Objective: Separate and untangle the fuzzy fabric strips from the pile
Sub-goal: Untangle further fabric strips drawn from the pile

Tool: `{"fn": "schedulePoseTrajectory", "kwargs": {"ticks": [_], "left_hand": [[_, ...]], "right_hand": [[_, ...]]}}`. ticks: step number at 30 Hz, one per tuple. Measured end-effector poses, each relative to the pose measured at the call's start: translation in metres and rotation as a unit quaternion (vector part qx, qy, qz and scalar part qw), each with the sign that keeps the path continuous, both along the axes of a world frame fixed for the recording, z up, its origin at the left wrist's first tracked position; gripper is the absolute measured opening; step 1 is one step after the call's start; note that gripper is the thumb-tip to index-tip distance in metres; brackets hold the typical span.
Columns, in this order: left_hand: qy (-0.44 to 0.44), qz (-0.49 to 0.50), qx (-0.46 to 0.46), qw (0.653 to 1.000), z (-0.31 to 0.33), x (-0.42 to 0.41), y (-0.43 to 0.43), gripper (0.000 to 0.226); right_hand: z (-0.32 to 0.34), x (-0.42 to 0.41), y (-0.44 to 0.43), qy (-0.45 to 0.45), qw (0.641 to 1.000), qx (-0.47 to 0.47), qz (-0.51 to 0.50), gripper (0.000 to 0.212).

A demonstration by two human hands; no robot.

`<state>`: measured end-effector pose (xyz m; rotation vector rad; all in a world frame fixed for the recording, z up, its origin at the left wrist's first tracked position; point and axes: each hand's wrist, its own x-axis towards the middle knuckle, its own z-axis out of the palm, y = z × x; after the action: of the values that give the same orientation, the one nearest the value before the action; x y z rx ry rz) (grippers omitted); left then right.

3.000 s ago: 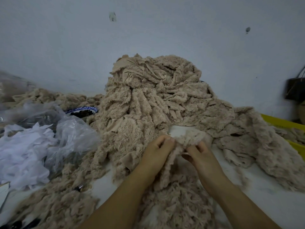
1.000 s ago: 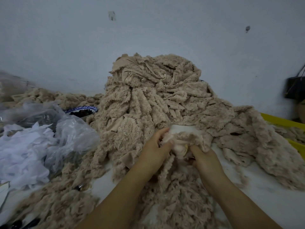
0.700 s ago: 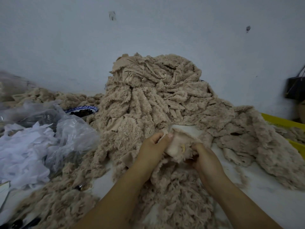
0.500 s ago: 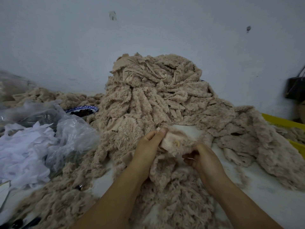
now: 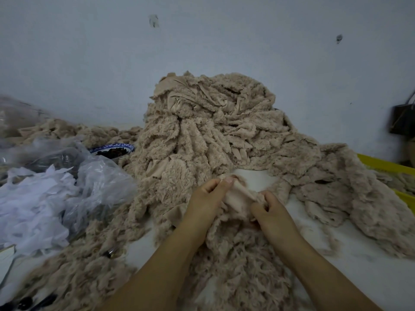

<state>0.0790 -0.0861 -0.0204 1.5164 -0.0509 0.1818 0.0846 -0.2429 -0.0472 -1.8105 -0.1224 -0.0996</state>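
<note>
While we hold it between both hands, the fuzzy strip (image 5: 238,196) turns its smooth, pale beige backing toward us, with shaggy tan fluff showing along its edges. Our left hand (image 5: 206,198) pinches the upper end between thumb and fingers. Our right hand (image 5: 271,209) has its fingers curled round the lower end, close beside the left. The strip is at the front foot of the big pile (image 5: 213,131), a tall mound of the same tan strips, some lying fluff up and some showing the flat backing, twisted over one another. A looser heap (image 5: 242,265) of the same stuff runs down between our forearms, touching the strip from below.

All of it lies on a white bench (image 5: 359,277), and the pile leans against a pale grey wall (image 5: 202,41). To the left is a crumpled clear plastic bag (image 5: 96,182) beside a drift of white scraps (image 5: 29,203). Behind the bag stands a bowl (image 5: 112,150) with a blue pattern on its rim and something dark inside. At the right edge we see a yellow crate (image 5: 386,164) holding more strips, and above it a dark bag (image 5: 402,120) against the wall.
</note>
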Motion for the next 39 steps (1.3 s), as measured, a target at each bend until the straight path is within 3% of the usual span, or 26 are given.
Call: {"fn": "schedulePoseTrajectory", "kwargs": {"ticks": [5, 10, 15, 19, 25, 26, 28, 29, 30, 33, 36, 39], "left_hand": [[0.018, 0.018, -0.035, 0.999, -0.001, 0.002, 0.003, 0.033], [0.025, 0.080, -0.140, 0.987, 0.003, 0.007, 0.019, 0.029], [0.065, 0.035, -0.207, 0.976, 0.001, 0.009, 0.018, 0.026], [0.071, 0.011, -0.283, 0.957, 0.003, 0.010, 0.017, 0.037], [0.056, -0.002, -0.336, 0.940, 0.001, 0.015, 0.015, 0.032], [0.046, -0.004, -0.346, 0.937, 0.000, 0.016, 0.015, 0.029], [0.025, -0.005, -0.363, 0.931, -0.002, 0.018, 0.016, 0.026], [0.020, -0.006, -0.362, 0.932, -0.002, 0.019, 0.017, 0.025], [0.019, -0.008, -0.354, 0.935, -0.002, 0.019, 0.019, 0.024], [0.018, 0.003, -0.347, 0.938, -0.005, 0.023, 0.027, 0.010], [0.024, 0.020, -0.345, 0.938, -0.005, 0.023, 0.029, 0.008], [0.006, 0.029, -0.267, 0.963, -0.004, 0.020, 0.023, 0.007]], "right_hand": [[0.002, 0.000, 0.001, 0.004, 0.998, 0.052, -0.033, 0.022], [0.003, 0.003, -0.010, 0.010, 0.990, 0.116, -0.074, 0.030], [0.004, 0.000, -0.008, 0.011, 0.991, 0.127, -0.042, 0.032], [0.006, -0.006, 0.003, -0.026, 0.995, 0.087, 0.039, 0.026], [0.004, -0.017, 0.016, -0.056, 0.982, -0.092, 0.155, 0.051], [0.001, -0.016, 0.017, -0.069, 0.980, -0.112, 0.146, 0.045], [0.000, -0.013, 0.015, -0.078, 0.983, -0.128, 0.106, 0.013], [0.002, -0.013, 0.012, -0.065, 0.988, -0.115, 0.084, 0.007], [0.002, -0.011, 0.009, -0.055, 0.993, -0.086, 0.066, 0.020], [0.010, -0.010, 0.001, 0.034, 0.995, 0.093, 0.008, 0.027], [0.015, -0.006, -0.003, 0.096, 0.958, 0.270, 0.029, 0.038], [0.016, -0.003, -0.004, 0.123, 0.926, 0.354, 0.050, 0.039]]}}
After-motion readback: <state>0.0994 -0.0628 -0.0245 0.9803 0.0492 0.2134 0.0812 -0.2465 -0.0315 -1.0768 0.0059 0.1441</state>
